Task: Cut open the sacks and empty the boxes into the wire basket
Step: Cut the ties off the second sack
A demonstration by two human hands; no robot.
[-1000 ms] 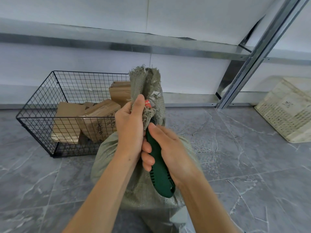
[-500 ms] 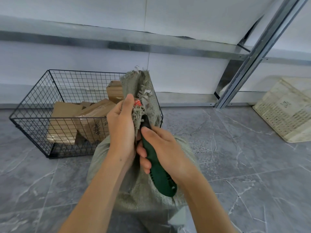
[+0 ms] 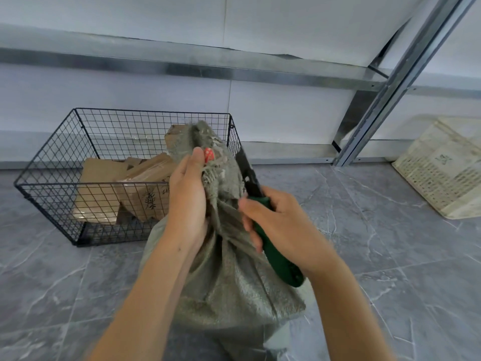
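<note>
A grey-green woven sack (image 3: 229, 290) stands on the floor in front of me, its neck bunched and tied with a red band (image 3: 209, 154). My left hand (image 3: 188, 201) grips the bunched neck just below the band. My right hand (image 3: 283, 222) holds a knife with a green handle (image 3: 279, 259); its dark blade (image 3: 247, 173) points up, to the right of the neck and clear of the cloth. Behind the sack, a black wire basket (image 3: 52, 175) holds several brown cardboard boxes (image 3: 145, 191).
The floor is grey marbled tile. A metal shelf frame (image 3: 398, 82) runs along the white wall, with a slanted post on the right. A pale woven plastic crate (image 3: 442, 168) sits on the floor at far right.
The knife has come out from behind the sack's neck and moved right, so its blade now shows. My left hand keeps its grip on the neck.
</note>
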